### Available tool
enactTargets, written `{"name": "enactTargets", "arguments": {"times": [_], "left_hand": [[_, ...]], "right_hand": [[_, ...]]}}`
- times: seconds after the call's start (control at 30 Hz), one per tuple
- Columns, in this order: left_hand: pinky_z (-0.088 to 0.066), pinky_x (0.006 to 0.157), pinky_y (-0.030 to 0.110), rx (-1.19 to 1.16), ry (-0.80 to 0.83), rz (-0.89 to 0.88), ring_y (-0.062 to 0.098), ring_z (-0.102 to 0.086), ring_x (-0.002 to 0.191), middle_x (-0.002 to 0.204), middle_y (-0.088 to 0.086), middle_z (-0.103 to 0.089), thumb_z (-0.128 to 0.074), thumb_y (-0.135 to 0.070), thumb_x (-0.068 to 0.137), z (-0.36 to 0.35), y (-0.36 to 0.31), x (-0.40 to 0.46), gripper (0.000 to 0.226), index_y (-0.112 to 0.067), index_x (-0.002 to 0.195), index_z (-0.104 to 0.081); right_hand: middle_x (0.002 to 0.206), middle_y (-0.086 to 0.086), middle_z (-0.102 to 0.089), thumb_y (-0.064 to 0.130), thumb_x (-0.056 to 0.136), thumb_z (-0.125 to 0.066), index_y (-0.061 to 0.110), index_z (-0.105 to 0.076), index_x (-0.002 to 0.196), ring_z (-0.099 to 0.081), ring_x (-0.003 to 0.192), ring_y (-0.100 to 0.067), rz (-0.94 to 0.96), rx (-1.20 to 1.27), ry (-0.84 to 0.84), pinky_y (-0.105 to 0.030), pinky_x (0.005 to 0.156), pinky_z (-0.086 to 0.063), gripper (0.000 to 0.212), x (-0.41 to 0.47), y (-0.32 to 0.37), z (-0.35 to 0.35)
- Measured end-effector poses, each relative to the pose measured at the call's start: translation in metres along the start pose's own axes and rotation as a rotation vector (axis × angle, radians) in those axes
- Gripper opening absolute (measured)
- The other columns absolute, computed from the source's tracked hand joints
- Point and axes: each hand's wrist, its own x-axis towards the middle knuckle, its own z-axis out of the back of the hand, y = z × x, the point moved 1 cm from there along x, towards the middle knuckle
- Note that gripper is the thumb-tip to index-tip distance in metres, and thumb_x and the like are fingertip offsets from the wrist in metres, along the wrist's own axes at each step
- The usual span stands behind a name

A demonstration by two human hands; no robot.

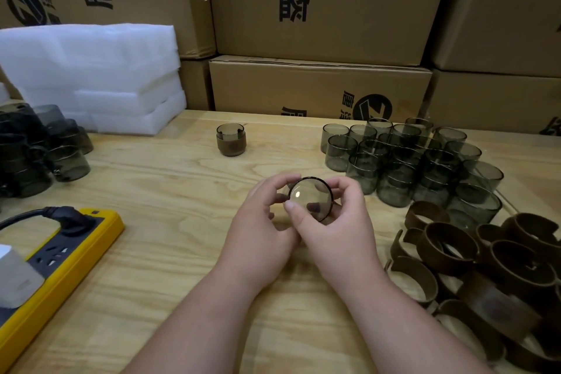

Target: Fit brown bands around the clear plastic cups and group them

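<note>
Cup held above table, pinched between left hand and right hand, fingers curled round rim. Base toward camera, axis near-horizontal, pointing away. Band dark at rim.

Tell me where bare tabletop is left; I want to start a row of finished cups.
Bare wood runs around the lone banded cup, between the white foam stack and the unbanded cups. More lies between the power strip and the forearms. The right side is crowded with cups and brown bands.
</note>
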Motion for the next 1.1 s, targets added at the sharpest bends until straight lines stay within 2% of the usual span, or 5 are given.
{"name": "enactTargets", "arguments": {"times": [0.1, 0.23, 0.47, 0.7, 1.1], "left_hand": [[-0.037, 0.088, 0.000, 0.067, 0.015, -0.046, -0.009, -0.057, 0.116, 0.125, -0.035, -0.058, -0.077, -0.003, 0.076, -0.0011, -0.0010, -0.0009, 0.071, -0.055, 0.120, -0.058], [-0.036, 0.092, 0.001, 0.114, 0.044, -0.098, -0.006, -0.056, 0.119, 0.126, -0.035, -0.057, -0.079, -0.003, 0.072, -0.0021, -0.0020, -0.0003, 0.075, -0.057, 0.119, -0.056], [-0.037, 0.089, 0.000, 0.085, 0.027, -0.059, -0.009, -0.057, 0.116, 0.124, -0.030, -0.062, -0.085, -0.010, 0.071, -0.0009, 0.0020, -0.0002, 0.072, -0.056, 0.119, -0.056], [-0.045, 0.089, 0.022, -0.026, -0.033, 0.019, -0.006, -0.061, 0.110, 0.126, -0.022, -0.065, -0.092, -0.021, 0.073, 0.0023, 0.0002, 0.0019, 0.068, -0.048, 0.126, -0.059], [-0.044, 0.072, 0.009, -0.074, -0.089, 0.030, -0.001, -0.064, 0.091, 0.120, -0.019, -0.064, -0.082, -0.035, 0.063, 0.0013, -0.0026, 0.0029, 0.058, -0.051, 0.115, -0.061]], "right_hand": [[0.094, 0.007, -0.069, 0.064, 0.054, -0.078, 0.044, -0.046, 0.097, -0.069, 0.081, -0.010, -0.032, -0.034, -0.037, -0.026, 0.069, -0.056, 0.057, 0.0011, -0.0008, 0.0006], [0.089, 0.009, -0.065, 0.062, 0.071, -0.074, 0.037, -0.049, 0.096, -0.064, 0.075, -0.002, -0.013, -0.058, -0.096, -0.016, 0.064, -0.047, 0.043, 0.0017, -0.0026, 0.0044], [0.092, 0.003, -0.069, 0.050, 0.091, -0.048, 0.033, -0.059, 0.094, -0.070, 0.086, -0.025, -0.061, 0.077, -0.130, -0.061, 0.080, -0.056, 0.020, 0.0041, -0.0006, 0.0048], [0.104, 0.019, -0.074, 0.036, 0.089, -0.047, 0.044, -0.068, 0.101, -0.072, 0.098, -0.014, -0.094, 0.143, -0.049, -0.046, 0.082, -0.059, 0.025, 0.0049, -0.0037, 0.0024], [0.113, 0.020, -0.070, 0.058, 0.070, -0.068, 0.032, -0.063, 0.121, -0.071, 0.097, -0.006, -0.028, 0.080, 0.025, -0.031, 0.077, -0.059, 0.057, 0.0008, -0.0060, -0.0011]]}}
